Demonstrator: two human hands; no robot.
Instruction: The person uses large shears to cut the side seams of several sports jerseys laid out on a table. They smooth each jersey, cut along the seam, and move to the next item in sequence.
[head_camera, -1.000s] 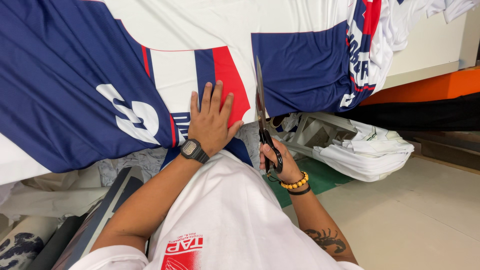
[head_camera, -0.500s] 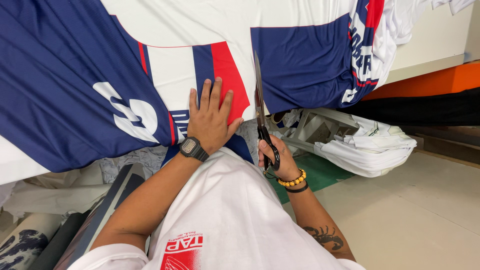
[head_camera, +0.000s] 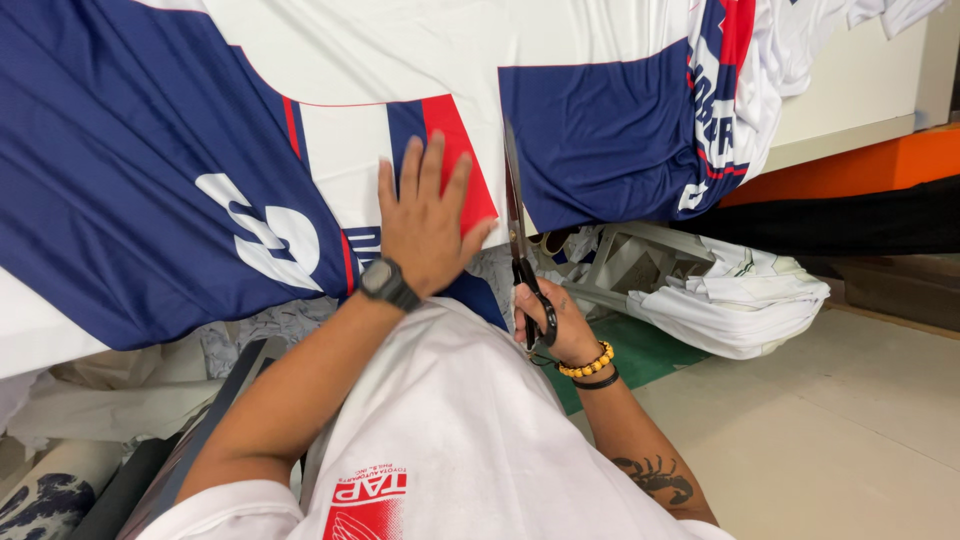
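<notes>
The left hand (head_camera: 425, 225) lies flat, fingers spread, on the printed fabric (head_camera: 300, 120) near the worktop's front edge. The right hand (head_camera: 555, 325) (beaded bracelet at the wrist) has its grip closed around black scissors (head_camera: 520, 245), blades on the fabric.

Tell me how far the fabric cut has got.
Done: scissors have entered the near edge of the printed fabric. In hand: right hand works the scissors; left hand presses the fabric flat. Left: the white strip ahead of the blades looks uncut.
</notes>
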